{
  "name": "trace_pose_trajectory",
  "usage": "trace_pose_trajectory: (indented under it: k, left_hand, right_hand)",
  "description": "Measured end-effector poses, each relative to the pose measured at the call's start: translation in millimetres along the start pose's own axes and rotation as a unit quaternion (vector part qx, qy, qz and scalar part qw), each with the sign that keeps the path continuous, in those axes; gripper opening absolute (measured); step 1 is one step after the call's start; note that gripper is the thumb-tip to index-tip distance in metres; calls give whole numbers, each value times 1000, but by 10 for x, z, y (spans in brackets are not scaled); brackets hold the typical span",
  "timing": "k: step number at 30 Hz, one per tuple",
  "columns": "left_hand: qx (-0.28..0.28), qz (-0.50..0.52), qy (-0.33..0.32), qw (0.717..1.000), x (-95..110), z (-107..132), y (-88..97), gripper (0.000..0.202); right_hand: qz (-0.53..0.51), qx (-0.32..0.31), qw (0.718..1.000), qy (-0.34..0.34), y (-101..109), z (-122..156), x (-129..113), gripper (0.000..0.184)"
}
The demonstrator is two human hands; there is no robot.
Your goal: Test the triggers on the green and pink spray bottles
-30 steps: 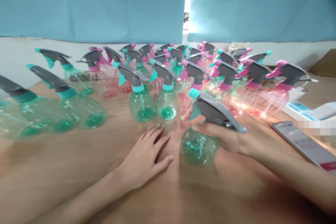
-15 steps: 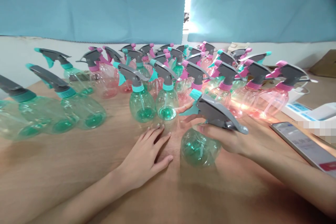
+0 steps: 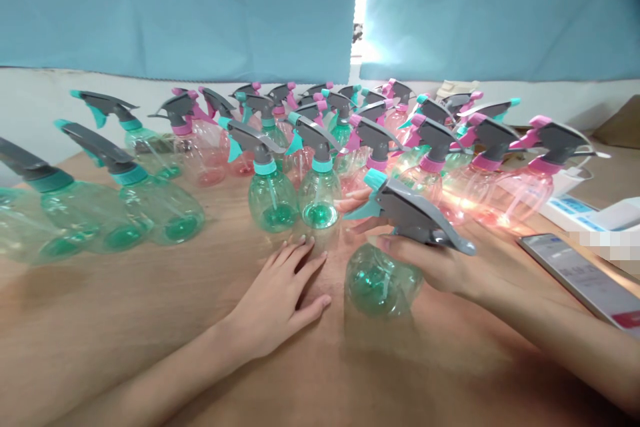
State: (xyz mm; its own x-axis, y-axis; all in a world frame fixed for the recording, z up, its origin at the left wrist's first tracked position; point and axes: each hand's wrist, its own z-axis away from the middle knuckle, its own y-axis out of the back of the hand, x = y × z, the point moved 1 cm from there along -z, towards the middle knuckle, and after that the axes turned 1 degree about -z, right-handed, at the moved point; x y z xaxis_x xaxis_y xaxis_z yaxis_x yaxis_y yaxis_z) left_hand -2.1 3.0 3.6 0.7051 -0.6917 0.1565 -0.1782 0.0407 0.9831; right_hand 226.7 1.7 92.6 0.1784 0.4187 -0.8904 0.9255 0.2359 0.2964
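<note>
My right hand [image 3: 430, 260] is wrapped round the neck of a clear green spray bottle [image 3: 383, 280] with a grey and teal trigger head [image 3: 407, 213]. The bottle stands on the wooden table [image 3: 150, 320], tilted a little, just right of centre. My left hand [image 3: 277, 300] lies flat on the table beside it, fingers spread, palm down, holding nothing. Its fingertips almost reach two upright green spray bottles [image 3: 273, 197] just beyond.
Several green and pink spray bottles [image 3: 430, 167] crowd the back of the table. More green spray bottles [image 3: 125, 207] stand at the left. A phone [image 3: 580, 273] lies at the right, near white boxes [image 3: 595, 213]. Blue curtains [image 3: 200, 7] hang behind.
My right hand has tipped the held bottle slightly, and its trigger head has swung a little to the left and up. My left hand has stayed flat in place.
</note>
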Motion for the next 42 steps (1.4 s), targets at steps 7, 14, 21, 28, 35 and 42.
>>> trace_pose_trajectory:
  k: [7, 14, 21, 28, 35, 42]
  left_hand:
    - [-4, 0, 4, 1000, -1, 0, 6, 57]
    - [-6, 9, 8, 1000, 8, 5, 22, 57]
    - [-1, 14, 7, 1000, -1, 4, 16, 56]
    - [-10, 16, 11, 1000, 14, -9, 27, 57]
    - [-17, 13, 15, 1000, 24, -6, 46, 57]
    - [-12, 10, 13, 1000, 14, -11, 37, 57]
  right_hand:
    - [-10, -24, 999, 18, -11, -13, -22, 53]
    - [-9, -43, 999, 27, 8, 33, 66, 24]
    - [-2, -45, 999, 23, 17, 25, 43, 22]
    - [-2, -36, 999, 34, 3, 21, 70, 22]
    - [28, -13, 999, -16, 27, 26, 33, 14]
    - [35, -17, 998, -57, 71, 53, 1, 9]
